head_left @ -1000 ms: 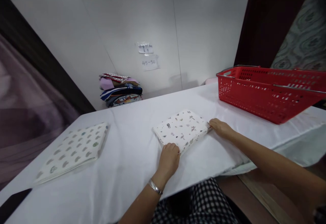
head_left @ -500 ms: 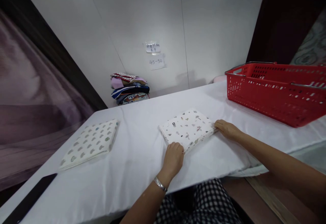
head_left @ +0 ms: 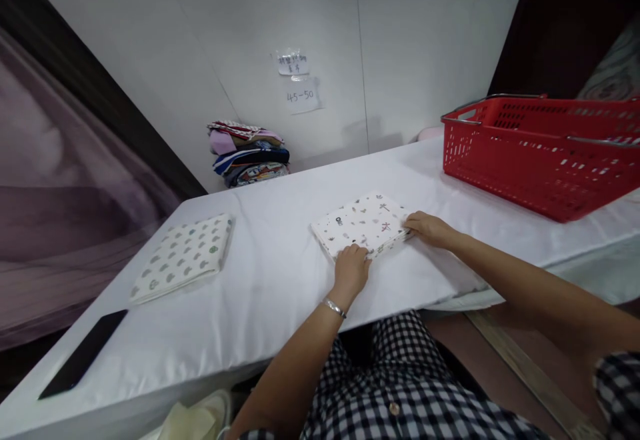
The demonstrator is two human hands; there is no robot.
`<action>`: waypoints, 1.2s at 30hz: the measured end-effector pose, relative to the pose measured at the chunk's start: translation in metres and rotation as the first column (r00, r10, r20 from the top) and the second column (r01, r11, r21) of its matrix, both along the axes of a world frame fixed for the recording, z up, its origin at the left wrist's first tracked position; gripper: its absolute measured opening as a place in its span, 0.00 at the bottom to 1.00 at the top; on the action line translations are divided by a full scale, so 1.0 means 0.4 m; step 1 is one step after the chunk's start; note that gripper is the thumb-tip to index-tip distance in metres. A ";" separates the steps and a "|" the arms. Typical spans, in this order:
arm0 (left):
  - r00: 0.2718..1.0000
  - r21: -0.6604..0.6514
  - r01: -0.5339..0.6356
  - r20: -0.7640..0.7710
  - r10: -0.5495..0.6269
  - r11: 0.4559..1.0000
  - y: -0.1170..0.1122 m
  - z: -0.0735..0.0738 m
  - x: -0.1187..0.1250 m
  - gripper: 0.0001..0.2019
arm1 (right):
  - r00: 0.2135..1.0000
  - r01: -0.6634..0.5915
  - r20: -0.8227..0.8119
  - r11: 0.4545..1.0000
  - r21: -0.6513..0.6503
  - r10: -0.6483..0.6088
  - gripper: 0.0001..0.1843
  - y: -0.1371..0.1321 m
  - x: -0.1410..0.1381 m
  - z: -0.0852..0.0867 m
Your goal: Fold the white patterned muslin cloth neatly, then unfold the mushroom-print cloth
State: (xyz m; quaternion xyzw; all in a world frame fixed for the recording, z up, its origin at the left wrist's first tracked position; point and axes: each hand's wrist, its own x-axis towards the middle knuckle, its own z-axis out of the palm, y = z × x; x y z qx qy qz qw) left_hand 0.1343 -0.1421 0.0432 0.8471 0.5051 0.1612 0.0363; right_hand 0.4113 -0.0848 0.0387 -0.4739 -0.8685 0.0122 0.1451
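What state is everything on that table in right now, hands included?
Left hand: resting on the printed cloth's near edge.
Right hand: touching the cloth's right corner.
Printed cloth: folded flat into a square.
Spotted cloth: folded, lying untouched at the left.
Clothes pile: folded, stacked by the wall.
Red basket: upright, handles down; contents hidden.

my left hand (head_left: 353, 268) lies palm down, fingers curled forward, forearm reaching up from below with a silver bracelet (head_left: 333, 307) at the wrist. my right hand (head_left: 426, 227) is out flat too, fingers pointing left, its bare arm stretching in long from the lower right.
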 end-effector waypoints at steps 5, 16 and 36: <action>1.000 -0.015 -0.020 0.013 0.020 1.000 0.007 -0.007 0.005 0.04 | 0.994 0.071 0.086 0.997 -0.013 -0.070 0.08 0.001 -0.012 0.009; 1.000 0.032 0.009 0.006 -0.009 0.999 -0.010 -0.018 0.003 0.03 | 1.000 0.004 0.003 1.000 0.014 -0.004 0.11 -0.057 -0.014 0.010; 0.997 0.099 0.045 -0.071 -0.038 0.994 -0.018 -0.036 -0.001 0.02 | 0.995 -0.070 -0.052 0.980 0.188 0.081 0.11 -0.059 -0.052 -0.030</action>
